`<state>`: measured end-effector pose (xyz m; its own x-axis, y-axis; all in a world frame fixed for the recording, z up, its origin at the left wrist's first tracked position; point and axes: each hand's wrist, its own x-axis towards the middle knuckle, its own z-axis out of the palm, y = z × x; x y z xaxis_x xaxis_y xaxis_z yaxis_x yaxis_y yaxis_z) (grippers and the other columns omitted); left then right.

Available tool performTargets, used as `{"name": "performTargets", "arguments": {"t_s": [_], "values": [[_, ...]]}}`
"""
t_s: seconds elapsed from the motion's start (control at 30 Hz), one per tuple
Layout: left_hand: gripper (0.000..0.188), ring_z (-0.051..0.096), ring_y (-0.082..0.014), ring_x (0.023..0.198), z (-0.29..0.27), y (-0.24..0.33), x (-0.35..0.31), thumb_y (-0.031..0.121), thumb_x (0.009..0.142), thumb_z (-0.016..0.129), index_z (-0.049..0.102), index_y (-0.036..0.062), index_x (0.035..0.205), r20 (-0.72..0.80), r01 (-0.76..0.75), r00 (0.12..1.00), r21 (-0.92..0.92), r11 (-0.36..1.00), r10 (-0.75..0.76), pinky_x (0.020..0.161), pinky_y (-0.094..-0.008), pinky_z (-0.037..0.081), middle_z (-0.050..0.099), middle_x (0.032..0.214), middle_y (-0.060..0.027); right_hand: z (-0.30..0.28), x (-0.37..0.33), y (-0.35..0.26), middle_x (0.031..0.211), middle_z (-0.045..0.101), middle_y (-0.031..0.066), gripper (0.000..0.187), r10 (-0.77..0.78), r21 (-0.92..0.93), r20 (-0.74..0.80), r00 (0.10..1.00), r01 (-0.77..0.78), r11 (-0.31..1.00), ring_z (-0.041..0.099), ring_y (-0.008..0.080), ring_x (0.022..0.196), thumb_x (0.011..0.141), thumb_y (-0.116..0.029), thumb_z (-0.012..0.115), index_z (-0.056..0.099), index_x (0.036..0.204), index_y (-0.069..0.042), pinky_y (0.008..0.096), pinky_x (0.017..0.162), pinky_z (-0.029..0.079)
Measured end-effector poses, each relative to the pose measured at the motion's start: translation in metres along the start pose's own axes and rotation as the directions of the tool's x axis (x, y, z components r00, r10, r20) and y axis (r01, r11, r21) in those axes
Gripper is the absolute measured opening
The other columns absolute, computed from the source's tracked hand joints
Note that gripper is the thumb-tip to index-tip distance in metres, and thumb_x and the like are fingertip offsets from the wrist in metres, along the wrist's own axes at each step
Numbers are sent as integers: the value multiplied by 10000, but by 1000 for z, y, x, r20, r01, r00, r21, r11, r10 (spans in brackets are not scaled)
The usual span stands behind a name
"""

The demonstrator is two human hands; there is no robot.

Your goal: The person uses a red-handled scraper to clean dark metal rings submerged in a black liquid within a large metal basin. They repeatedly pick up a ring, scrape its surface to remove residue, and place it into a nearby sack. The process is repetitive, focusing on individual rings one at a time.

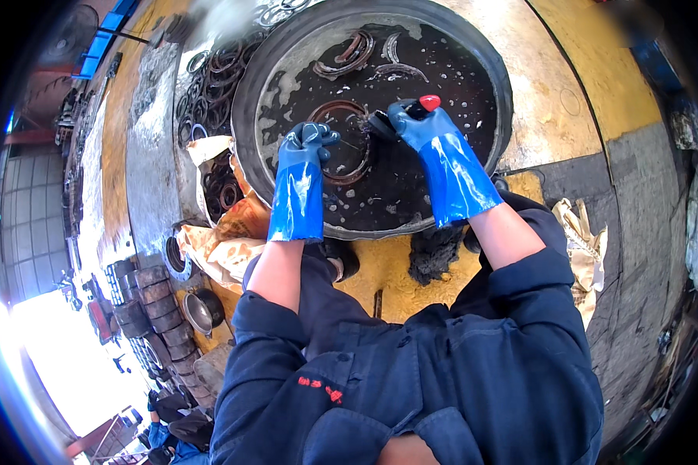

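Two gloved hands, left hand (309, 139) gripping ring (341, 139), right hand (411, 120) clutching brush (423, 105)

The floor (566, 101) is worn concrete painted yellow, with grey bare patches and dark stains. Rusty metal rings (217, 70) lie heaped along the left, and stacked rusty drums (159, 310) stand lower left. Strong daylight (62, 364) floods in from the lower left. Crumpled paper (585, 240) lies at the right.

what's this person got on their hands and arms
Both hands, the left hand and the right hand, wear glossy bright blue rubber gloves with long cuffs reaching partway up the forearm. Above them the forearms are bare, then come pushed-up sleeves of a dark navy work jacket with small red chest markings.
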<state>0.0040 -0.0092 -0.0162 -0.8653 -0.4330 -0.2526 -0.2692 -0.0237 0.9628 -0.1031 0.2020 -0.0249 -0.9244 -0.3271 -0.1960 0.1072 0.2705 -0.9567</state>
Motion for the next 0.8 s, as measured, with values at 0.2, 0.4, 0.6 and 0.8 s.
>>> {"name": "performTargets", "arguments": {"t_s": [0.2,0.4,0.6,0.8], "values": [[262,487,-34,544,4,-5,3,328,998,630,652,74,1056,-67,-63,996,-2,998,63,485,-200,391,756,947,-115,25,-29,28,920,723,66,366,400,340,149,904,-427,838,669,155,817,870,-323,754,720,1064,-14,322,737,524],[252,483,-42,546,4,-17,4,322,1013,600,649,77,1050,-53,-74,995,164,984,84,492,-208,383,755,927,-86,19,-39,-2,977,732,75,381,406,95,239,882,-437,894,672,172,892,861,-313,768,716,1107,-28,336,811,522],[283,526,-56,581,9,-27,8,329,1021,591,647,59,1086,20,-157,987,246,956,157,530,-209,410,757,939,-76,15,-27,-6,927,732,91,239,-504,-374,82,860,495,784,710,260,852,894,-326,690,723,1010,-120,389,745,558],[299,546,-62,596,11,-37,14,332,1023,590,644,48,1100,31,-262,964,279,924,264,545,-209,422,758,943,-76,28,-24,3,984,729,143,310,-97,-521,83,992,126,844,702,344,899,874,-395,664,727,1026,-132,424,768,561]]}}
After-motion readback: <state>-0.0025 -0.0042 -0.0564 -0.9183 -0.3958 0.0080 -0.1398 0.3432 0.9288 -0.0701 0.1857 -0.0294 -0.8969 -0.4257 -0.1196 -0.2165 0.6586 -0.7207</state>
